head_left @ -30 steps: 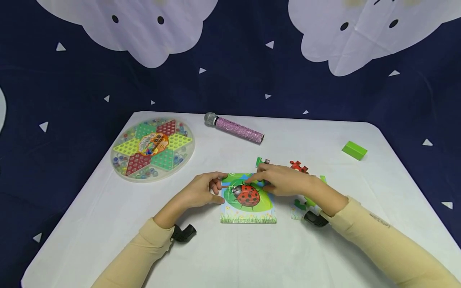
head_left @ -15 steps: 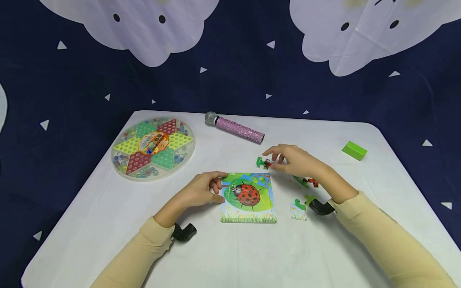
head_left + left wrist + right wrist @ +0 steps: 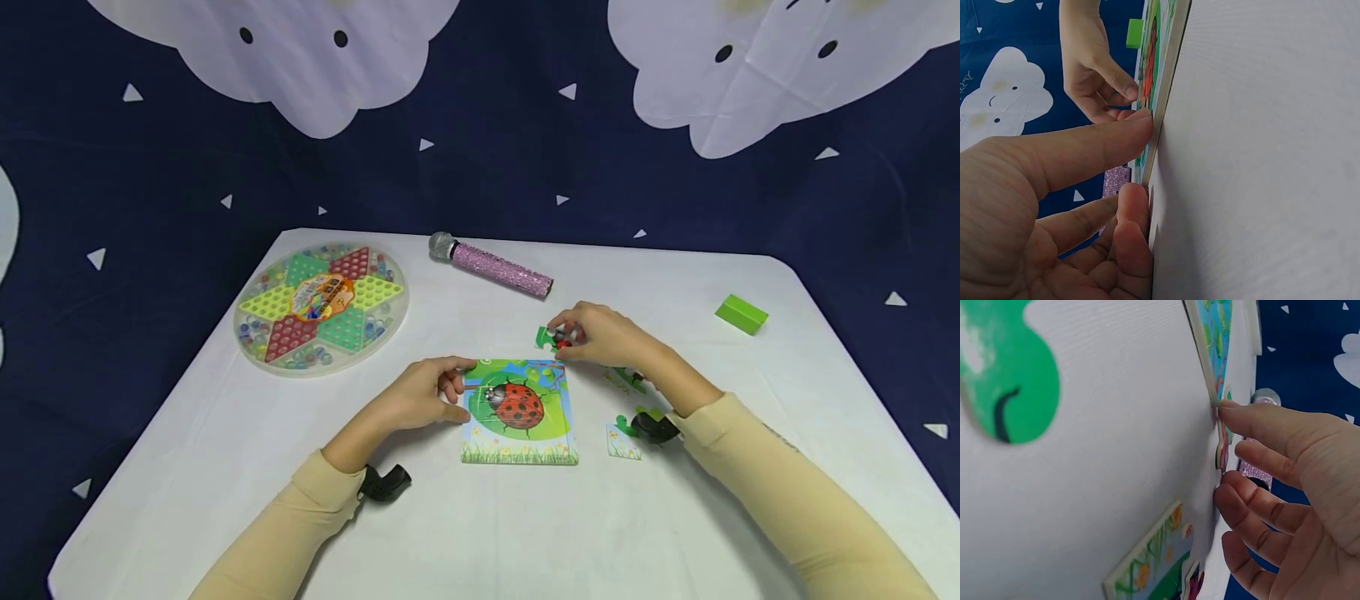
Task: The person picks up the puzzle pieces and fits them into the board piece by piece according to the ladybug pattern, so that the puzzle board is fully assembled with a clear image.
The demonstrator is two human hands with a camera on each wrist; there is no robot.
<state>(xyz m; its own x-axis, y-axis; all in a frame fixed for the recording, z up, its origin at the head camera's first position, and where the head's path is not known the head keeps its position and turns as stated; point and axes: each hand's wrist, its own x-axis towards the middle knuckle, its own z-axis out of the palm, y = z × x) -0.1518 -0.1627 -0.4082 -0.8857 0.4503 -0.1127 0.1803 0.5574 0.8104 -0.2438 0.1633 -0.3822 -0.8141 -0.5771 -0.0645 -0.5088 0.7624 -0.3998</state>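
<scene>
A square ladybug jigsaw puzzle (image 3: 517, 408) lies face up on the white table. My left hand (image 3: 420, 396) rests at its left side, thumb and index finger extended against the edge; the other fingers are loosely bent. In the left wrist view, the thumb (image 3: 1110, 147) touches the puzzle's rim. Just beyond the top right corner, my right hand (image 3: 607, 337) pinches a red and black puzzle piece (image 3: 1222, 447) between thumb and fingers. That piece sits beside a green puzzle piece (image 3: 543, 337), and the fingers partly hide it.
Loose flowered puzzle pieces (image 3: 624, 446) lie under and beside my right forearm, some partly hidden. A round Chinese checkers set (image 3: 322, 308) stands at back left. A pink glittery microphone (image 3: 498, 271) lies at the back, a green block (image 3: 742, 314) at right.
My right hand has left the puzzle's top right part, moved up to the loose pieces behind it and taken hold of the red and black one. My left hand has stayed put.
</scene>
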